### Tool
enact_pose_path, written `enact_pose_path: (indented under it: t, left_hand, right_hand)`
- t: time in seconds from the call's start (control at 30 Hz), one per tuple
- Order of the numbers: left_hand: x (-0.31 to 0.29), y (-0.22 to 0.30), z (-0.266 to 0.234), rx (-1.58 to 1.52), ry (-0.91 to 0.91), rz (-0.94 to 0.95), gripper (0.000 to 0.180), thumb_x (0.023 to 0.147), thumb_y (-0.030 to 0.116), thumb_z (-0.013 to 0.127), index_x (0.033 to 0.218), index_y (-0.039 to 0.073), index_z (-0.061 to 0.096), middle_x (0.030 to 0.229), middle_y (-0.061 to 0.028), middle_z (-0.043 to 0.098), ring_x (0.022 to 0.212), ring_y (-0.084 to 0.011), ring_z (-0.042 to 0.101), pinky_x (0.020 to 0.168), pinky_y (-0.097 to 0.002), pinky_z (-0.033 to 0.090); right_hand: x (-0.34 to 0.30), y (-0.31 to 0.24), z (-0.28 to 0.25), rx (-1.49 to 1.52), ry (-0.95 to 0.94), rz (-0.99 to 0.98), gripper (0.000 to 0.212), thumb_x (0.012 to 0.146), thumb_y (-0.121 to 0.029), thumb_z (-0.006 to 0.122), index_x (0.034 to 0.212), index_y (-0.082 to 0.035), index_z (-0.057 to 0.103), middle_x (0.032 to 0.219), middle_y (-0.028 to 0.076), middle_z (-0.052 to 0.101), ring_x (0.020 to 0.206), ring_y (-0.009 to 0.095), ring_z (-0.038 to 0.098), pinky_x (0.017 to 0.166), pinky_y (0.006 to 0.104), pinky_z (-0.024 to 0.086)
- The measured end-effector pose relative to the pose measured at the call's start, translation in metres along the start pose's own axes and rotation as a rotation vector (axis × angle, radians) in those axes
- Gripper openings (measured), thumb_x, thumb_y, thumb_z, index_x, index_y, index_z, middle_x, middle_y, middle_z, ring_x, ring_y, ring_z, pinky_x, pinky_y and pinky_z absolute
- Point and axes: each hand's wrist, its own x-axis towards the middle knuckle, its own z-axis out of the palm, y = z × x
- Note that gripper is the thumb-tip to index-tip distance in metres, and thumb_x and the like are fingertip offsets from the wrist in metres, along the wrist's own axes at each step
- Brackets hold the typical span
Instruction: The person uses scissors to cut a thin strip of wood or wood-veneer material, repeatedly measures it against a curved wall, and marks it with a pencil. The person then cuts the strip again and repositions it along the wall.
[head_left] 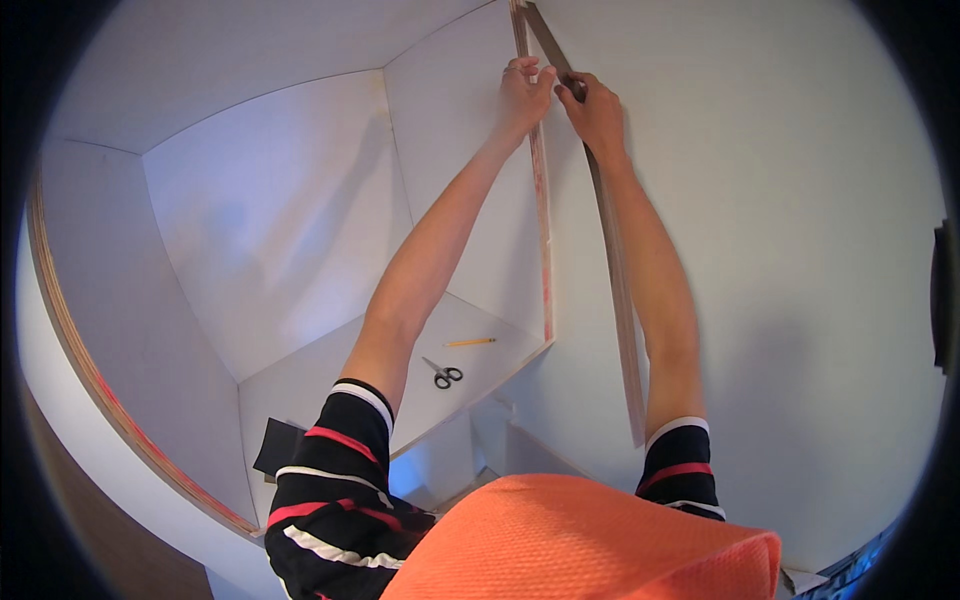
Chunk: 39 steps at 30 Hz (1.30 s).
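Note:
My right hand (598, 118) is closed on a long, thin brown strip (612, 250), thumb and fingers pinching it near its upper end. From there the strip hangs down along my right forearm, apart from the cabinet. My left hand (525, 100) is closed at the upright front edge of a white cabinet panel (542, 215), with fingers on the inner side and thumb towards the strip. Bare layered wood with reddish smears shows along that edge. Whether a small piece lies between my left fingers cannot be made out.
Black-handled scissors (442, 376) and a yellow pencil (470, 342) lie on the cabinet's bottom board (300, 375). A black flat piece (278, 447) is beside my left sleeve. Orange textured fabric (570, 540) fills the lower middle. At right stands a large pale surface (800, 200).

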Motion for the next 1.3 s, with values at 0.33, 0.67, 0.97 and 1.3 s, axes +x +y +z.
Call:
enact_pose_path:
  t: [0.33,0.67,0.97,1.3]
  left_hand:
    - [0.05,-0.059,-0.009,0.06,0.14,0.093,0.038,0.094,0.034,0.07,0.109,0.0,0.064,0.106,-0.0156,0.068,0.1,-0.0299,0.067,0.09,-0.04,0.052]
    - [0.139,-0.088,-0.011,0.282,0.249,0.239,0.029,0.092,0.029,0.074,0.098,0.003,0.064,0.087,-0.0112,0.069,0.082,-0.0264,0.069,0.073,-0.0389,0.055]
    - [0.191,-0.116,-0.051,0.266,0.296,0.081,0.031,0.082,0.027,0.081,0.093,0.002,0.064,0.083,-0.016,0.072,0.074,-0.0284,0.068,0.073,-0.0421,0.056]
    - [0.176,-0.121,-0.058,0.133,0.239,0.094,0.02,0.089,0.018,0.077,0.089,0.007,0.06,0.07,-0.0034,0.06,0.058,-0.0143,0.056,0.05,-0.0309,0.046]
  right_hand:
    - [0.04,0.001,0.031,-0.101,-0.108,-0.005,0.045,0.092,-0.04,0.07,0.124,-0.008,0.07,0.103,0.019,0.075,0.096,0.036,0.072,0.084,0.0449,0.057]
    - [0.037,0.004,0.057,-0.171,-0.053,-0.106,0.039,0.096,-0.038,0.065,0.123,-0.01,0.069,0.097,0.018,0.073,0.09,0.036,0.071,0.08,0.0461,0.057]
    - [0.043,-0.023,0.098,-0.278,-0.045,-0.239,0.033,0.091,-0.029,0.068,0.117,-0.009,0.069,0.119,0.012,0.066,0.098,0.032,0.07,0.078,0.0453,0.058]
    - [-0.058,-0.018,0.117,-0.045,0.275,-0.39,0.042,0.082,-0.012,0.07,0.123,-0.003,0.067,0.134,0.01,0.058,0.125,0.032,0.054,0.107,0.0504,0.042]
